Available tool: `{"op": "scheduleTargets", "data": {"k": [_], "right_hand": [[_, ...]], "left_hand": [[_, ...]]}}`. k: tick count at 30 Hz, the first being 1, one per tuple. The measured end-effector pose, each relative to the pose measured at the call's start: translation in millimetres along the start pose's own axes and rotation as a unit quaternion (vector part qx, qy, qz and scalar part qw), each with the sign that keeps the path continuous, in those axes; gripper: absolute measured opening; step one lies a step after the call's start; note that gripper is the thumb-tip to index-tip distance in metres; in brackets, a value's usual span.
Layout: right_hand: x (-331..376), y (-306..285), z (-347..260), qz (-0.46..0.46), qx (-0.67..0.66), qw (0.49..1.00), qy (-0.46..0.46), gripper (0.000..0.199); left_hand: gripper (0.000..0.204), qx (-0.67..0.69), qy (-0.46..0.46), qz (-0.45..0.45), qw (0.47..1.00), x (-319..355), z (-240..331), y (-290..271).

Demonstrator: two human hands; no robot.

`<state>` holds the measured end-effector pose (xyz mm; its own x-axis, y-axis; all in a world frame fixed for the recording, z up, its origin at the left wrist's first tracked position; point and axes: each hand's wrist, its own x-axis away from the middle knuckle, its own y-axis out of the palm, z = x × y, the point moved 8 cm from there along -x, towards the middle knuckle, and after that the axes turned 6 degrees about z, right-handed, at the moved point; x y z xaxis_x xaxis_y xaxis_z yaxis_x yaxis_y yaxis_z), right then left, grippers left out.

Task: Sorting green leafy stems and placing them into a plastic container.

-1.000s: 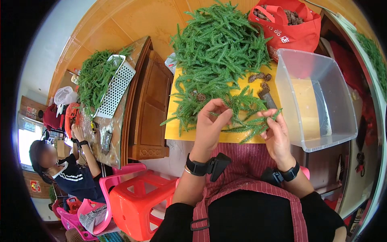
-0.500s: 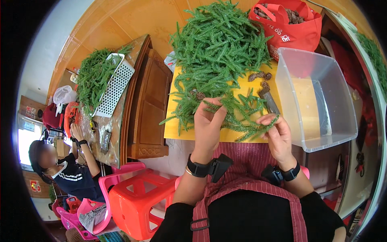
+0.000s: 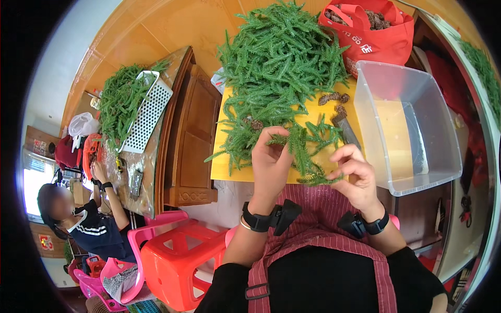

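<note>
At the far left, another person (image 3: pixel 78 219) is seated low beside a dark wooden table (image 3: pixel 156 156). On that table a heap of green sprigs (image 3: pixel 117 101) is spread, with a white perforated tray (image 3: pixel 148 112) laid against it. Below the table edge, pink and red plastic stools (image 3: pixel 177 261) are seen.

Towards the middle, a yellow board (image 3: pixel 229 161) is covered by a large pile of green conifer sprigs (image 3: pixel 282 57), and a small brown cone (image 3: pixel 257 124) is lodged in the lower fringe of the pile. The left hand (image 3: pixel 271 164) is raised over the near edge of the board, its thumb and fingers closed on the stem end of a green sprig (image 3: pixel 305 151). The sprig is held above the near edge of the board, between the two hands. The right hand (image 3: pixel 355 175) is curled just beside the sprig's lower tip; whether it is pinching the tip cannot be told. A black band is worn on each wrist.

Further right, a few brown cones (image 3: pixel 334 98) lie on the board, next to a clear plastic bin (image 3: pixel 412 125). Behind the bin, a red bag (image 3: pixel 370 31) is filled with more cones.
</note>
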<state>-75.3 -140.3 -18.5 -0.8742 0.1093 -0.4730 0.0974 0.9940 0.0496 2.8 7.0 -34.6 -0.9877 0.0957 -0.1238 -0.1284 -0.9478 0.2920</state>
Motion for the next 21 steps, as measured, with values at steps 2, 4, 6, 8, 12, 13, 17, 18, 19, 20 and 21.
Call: {"op": "scheduleTargets", "data": {"k": [2, 4, 6, 8, 12, 13, 17, 18, 19, 20, 21], "right_hand": [[-1.2, 0.4, -7.7, 0.044, -0.012, 0.999, -0.029, 0.010], [-2.6, 2.9, -9.4, 0.022, 0.026, 0.999, -0.037, 0.011], [-2.5, 3.4, -8.7, 0.000, 0.064, 0.997, -0.045, 0.013], [-0.7, 6.0, 0.1, -0.042, 0.048, 0.998, -0.011, 0.012], [10.5, 3.2, 16.5, 0.011, 0.003, 0.993, 0.121, 0.007], [11.4, 1.8, 23.3, 0.020, -0.002, 0.988, 0.154, 0.005], [3.8, 8.7, 24.4, -0.016, -0.007, 0.977, 0.213, 0.007], [2.9, 7.4, 24.9, -0.016, -0.006, 0.977, 0.213, 0.007], [0.9, 12.0, 17.7, -0.063, 0.006, 0.985, 0.159, 0.009], [0.0, 17.7, 10.2, -0.109, 0.017, 0.988, 0.105, 0.012], [-0.9, 18.3, 10.5, -0.109, 0.017, 0.988, 0.106, 0.012]], "left_hand": [[0.016, 0.011, -0.010, -0.002, 1.000, 0.5, -1.6, 3.0], [0.016, -0.019, 0.017, -0.011, 1.000, 0.4, -0.7, 4.7], [0.015, -0.024, 0.014, -0.003, 1.000, 2.0, 1.8, 5.9], [0.015, -0.028, 0.011, 0.004, 1.000, 2.4, 4.0, 5.8], [0.011, -0.123, 0.056, 0.005, 0.991, 4.8, 14.5, 7.3], [0.011, -0.128, 0.068, 0.008, 0.989, 5.4, 16.5, 8.7], [0.013, -0.173, 0.107, 0.011, 0.979, 10.6, 22.5, 6.7], [0.012, -0.186, 0.119, 0.022, 0.975, 11.2, 23.3, 5.2], [0.012, -0.200, 0.132, 0.032, 0.970, 11.7, 24.7, 4.1], [0.012, -0.200, 0.132, 0.033, 0.970, 11.8, 25.4, 5.1], [0.011, -0.185, 0.110, 0.042, 0.976, 11.6, 23.2, 4.6]]}}
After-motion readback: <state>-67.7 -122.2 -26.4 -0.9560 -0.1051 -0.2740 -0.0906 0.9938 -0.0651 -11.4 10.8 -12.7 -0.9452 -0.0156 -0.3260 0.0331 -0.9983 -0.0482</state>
